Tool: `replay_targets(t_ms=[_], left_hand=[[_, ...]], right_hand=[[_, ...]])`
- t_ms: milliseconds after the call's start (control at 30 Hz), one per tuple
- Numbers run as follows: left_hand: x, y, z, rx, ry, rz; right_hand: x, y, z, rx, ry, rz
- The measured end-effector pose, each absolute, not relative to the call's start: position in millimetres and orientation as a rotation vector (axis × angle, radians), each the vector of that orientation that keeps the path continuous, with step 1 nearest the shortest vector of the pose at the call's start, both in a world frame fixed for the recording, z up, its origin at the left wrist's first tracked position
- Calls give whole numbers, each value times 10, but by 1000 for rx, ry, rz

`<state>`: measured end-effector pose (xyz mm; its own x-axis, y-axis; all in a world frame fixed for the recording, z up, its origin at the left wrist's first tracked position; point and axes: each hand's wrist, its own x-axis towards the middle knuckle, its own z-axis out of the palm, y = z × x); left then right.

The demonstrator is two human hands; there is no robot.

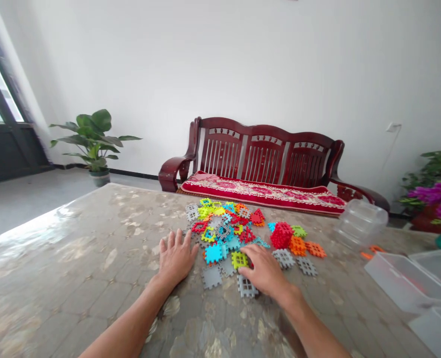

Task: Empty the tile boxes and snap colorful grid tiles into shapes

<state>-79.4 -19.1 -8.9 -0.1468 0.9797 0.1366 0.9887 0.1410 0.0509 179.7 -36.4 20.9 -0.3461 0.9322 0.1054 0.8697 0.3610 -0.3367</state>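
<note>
My left hand lies flat on the table, fingers spread, just left of a pile of coloured interlocking plastic pieces. At the pile's right front, my right hand curves its fingers around a yellow-green window piece, with thumb and index finger at its right edge. A blue square piece and a grey solid square lie between the hands. Nearer me is a grey window piece. Beyond my right hand stands a red assembled block, with orange pieces and a grey lattice piece beside it.
The table has a patterned cover. Clear plastic boxes stand at the right edge, with a clear container behind them. A red wooden bench is beyond the table. Purple flowers are at far right.
</note>
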Motion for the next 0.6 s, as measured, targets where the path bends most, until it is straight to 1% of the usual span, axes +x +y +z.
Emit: replay_targets(t_ms=[233, 600], left_hand=[[-774, -201, -112, -2030, -2271, -164], [-787, -177, -180, -2041, -2208, -215]], right_hand=[[1752, -367, 214, -1588, -2328, 297], [1737, -307, 191, -1547, -2399, 267]])
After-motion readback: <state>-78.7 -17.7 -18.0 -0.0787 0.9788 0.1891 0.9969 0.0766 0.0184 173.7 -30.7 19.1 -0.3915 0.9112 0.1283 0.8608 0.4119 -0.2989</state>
